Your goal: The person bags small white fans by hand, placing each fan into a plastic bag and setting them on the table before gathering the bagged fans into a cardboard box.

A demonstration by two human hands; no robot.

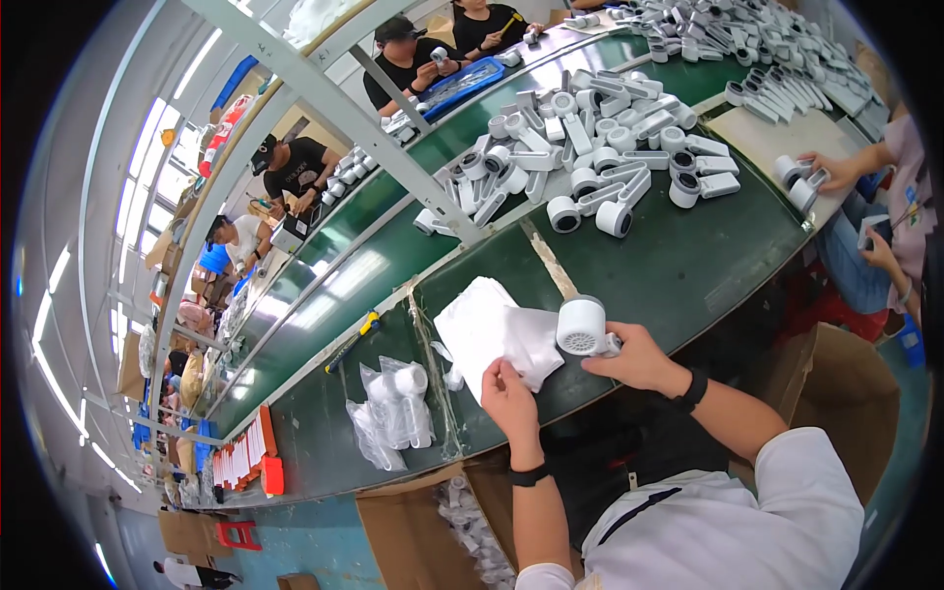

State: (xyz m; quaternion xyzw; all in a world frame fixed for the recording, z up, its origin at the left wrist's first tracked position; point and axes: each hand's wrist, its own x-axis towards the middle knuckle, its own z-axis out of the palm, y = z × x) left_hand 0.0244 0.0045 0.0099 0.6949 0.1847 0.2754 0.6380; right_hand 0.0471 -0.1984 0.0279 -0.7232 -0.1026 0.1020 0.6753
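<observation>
My right hand (639, 359) is closed around the handle of a white handheld fan (581, 324), a drum-shaped head with a grey grille. The grille end tilts toward me, and my fingers hide most of the handle. To its left, my left hand (509, 395) pinches the near edge of a white plastic bag (531, 339). That bag lies on a stack of white bags (477, 320) on the green bench. Left of the stack lie several bagged fans (398, 398) in clear plastic.
A large heap of white fans (580, 133) covers the bench's far side. A yellow-handled screwdriver (354, 339) lies left. Orange-red boxes (246, 457) stand at the left end. Below are an open carton (413, 521) and another carton (836, 393). A co-worker's hand (836, 172) works at right.
</observation>
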